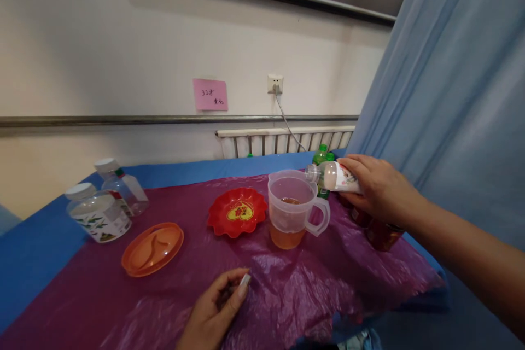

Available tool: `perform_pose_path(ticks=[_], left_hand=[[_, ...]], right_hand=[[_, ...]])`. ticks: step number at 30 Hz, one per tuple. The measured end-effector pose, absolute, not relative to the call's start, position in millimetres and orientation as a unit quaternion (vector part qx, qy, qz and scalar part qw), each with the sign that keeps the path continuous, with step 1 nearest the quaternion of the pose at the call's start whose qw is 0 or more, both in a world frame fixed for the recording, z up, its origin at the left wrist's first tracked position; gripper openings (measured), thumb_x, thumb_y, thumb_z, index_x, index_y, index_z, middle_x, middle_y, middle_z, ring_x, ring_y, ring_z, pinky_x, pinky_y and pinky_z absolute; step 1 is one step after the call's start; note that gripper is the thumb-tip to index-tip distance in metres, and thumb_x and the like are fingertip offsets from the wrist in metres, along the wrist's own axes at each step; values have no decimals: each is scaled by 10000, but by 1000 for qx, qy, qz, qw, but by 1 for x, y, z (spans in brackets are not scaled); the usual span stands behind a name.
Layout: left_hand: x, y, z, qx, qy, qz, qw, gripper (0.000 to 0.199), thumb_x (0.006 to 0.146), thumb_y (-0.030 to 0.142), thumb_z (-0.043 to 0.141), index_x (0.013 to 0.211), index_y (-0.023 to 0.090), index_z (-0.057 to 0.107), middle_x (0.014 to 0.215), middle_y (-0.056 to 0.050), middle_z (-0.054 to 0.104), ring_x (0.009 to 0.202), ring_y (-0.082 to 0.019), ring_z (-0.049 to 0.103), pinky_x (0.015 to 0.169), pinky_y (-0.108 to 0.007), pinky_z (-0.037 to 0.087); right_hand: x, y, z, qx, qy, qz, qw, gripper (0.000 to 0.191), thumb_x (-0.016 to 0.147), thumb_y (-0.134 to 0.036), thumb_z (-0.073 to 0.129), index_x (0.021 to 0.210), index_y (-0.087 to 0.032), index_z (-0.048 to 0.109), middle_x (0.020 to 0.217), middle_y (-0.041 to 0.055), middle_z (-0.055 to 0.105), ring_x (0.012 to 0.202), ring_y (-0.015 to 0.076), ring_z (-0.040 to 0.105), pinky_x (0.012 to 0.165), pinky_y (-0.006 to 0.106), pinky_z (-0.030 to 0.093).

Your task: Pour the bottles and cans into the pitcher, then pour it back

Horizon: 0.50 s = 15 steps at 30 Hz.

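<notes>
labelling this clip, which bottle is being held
The clear bottle in the right hand, tipped toward the jug; the green bottles and white-capped containers at left are unheld.

R hand (375,183) grips btl. (341,176), tilted, neck at rim of jug (281,213). Jug upright, part-filled w/ amber liq. (287,237), handle to R. L hand (217,306) low, fingers curled, nearer than jug; pale bit (245,279) at thumb tip unclear. Red dish (219,217) just L of jug; orange plate (141,262) farther L. 2 jars (102,221) at far L, white lids (80,191). Green btls. (320,154) behind jug, R side. Pink note (210,94) & socket (275,81) on wall (123,65).
</notes>
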<state>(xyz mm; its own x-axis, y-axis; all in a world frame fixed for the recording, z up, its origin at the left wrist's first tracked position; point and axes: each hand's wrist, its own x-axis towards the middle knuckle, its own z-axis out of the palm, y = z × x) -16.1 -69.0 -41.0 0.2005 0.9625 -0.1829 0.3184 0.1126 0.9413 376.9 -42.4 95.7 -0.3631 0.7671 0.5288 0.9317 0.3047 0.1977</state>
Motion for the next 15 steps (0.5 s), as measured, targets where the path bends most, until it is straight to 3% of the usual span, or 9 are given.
perform_pose_path(ticks=[9,15], left_hand=[[-18,-69,-41,575,542,327,519,604,706,733,682,1038,237,772,951,-59,752,900,-248,665,853,-315,546],[-17,-77,-34,535,552,375,518,575,699,673,730,1074,238,751,889,-37,705,857,-220,638,825,-302,524]], right_hand=[[368,-25,117,-487,-815,-303,81,449,914,-248,612,1354,-183,554,1365,145,635,1162,311,612,979,475,389],[353,-21,128,-459,-816,-345,62,399,968,-134,542,1360,-209,561,1365,111,650,1233,307,573,1075,540,284]])
